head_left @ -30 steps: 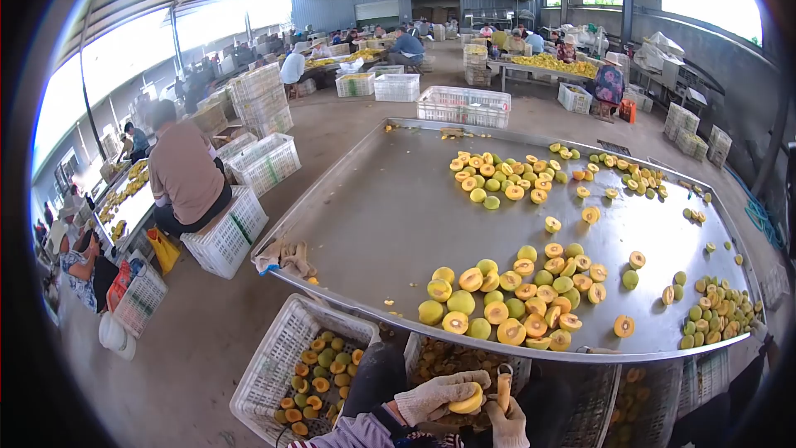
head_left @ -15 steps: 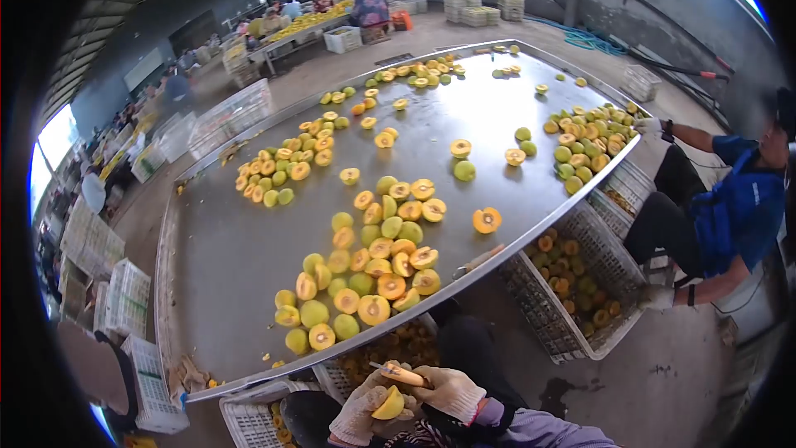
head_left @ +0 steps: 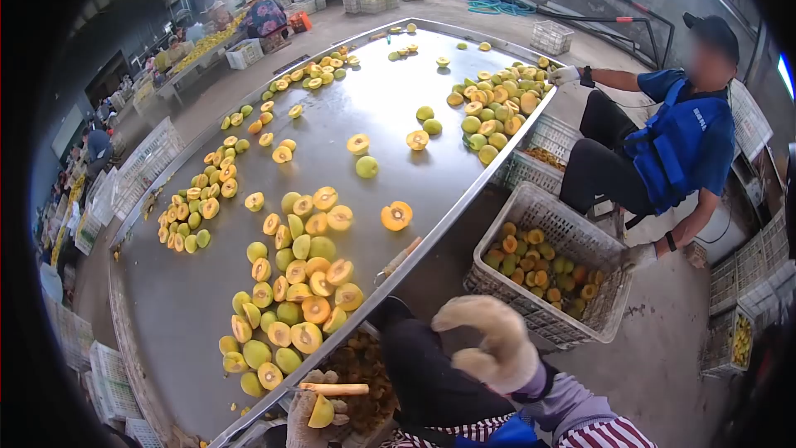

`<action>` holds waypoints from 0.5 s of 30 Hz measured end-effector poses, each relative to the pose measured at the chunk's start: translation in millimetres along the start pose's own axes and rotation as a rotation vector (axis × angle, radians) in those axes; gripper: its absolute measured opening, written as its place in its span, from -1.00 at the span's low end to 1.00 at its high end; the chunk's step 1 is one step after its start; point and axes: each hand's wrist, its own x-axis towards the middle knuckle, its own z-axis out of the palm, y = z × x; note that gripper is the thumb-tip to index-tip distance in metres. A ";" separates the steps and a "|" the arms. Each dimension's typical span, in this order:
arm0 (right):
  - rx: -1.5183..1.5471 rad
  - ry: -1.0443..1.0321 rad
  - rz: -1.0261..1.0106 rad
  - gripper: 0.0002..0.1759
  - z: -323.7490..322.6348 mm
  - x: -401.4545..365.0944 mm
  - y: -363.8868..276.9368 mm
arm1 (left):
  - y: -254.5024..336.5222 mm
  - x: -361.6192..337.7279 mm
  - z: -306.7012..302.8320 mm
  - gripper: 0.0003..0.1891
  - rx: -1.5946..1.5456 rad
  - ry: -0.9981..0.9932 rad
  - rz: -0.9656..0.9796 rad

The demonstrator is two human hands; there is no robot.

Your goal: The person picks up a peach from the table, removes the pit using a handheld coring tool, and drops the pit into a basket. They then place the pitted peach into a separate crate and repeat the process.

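My gloved left hand [head_left: 308, 425] is low at the table's front edge. It holds a yellow peach piece [head_left: 322, 411] together with a wooden-handled tool [head_left: 336, 388], whose thin tip points left. To the right, my gloved right hand [head_left: 491, 342] is raised above the floor beside a white crate [head_left: 604, 328] of cut peaches. Nothing shows between its curved fingers and thumb, which are apart. Many halved and whole peaches [head_left: 315, 309] are heaped on the metal table [head_left: 195, 315] in front of me.
A second wooden-handled tool [head_left: 400, 257] lies at the table's near edge. A co-worker in a blue vest [head_left: 676, 145] sits at the right, one gloved hand by a peach pile [head_left: 493, 108], the other at the crate. More crates [head_left: 720, 336] stand at the far right.
My right hand has let go of the tool and moved away to the right. The tool now rests in my left hand with the peach piece. The view has turned right.
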 end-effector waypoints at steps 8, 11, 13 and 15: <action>0.516 0.559 -0.001 -0.17 -15.4 -9.9 -26.7 | 10.6 -4.7 25.4 -0.38 0.250 0.027 -0.042; 0.698 0.181 0.488 -0.63 -4.0 -22.1 -20.8 | 6.6 -4.9 31.9 -0.38 0.248 0.034 -0.078; 0.720 0.157 0.567 -0.63 1.5 -13.5 -16.9 | -0.2 -8.5 51.1 -0.40 0.237 0.096 -0.071; 0.700 0.135 0.590 -0.61 6.1 -2.4 -4.8 | -6.8 -10.7 80.3 -0.41 0.297 0.259 0.101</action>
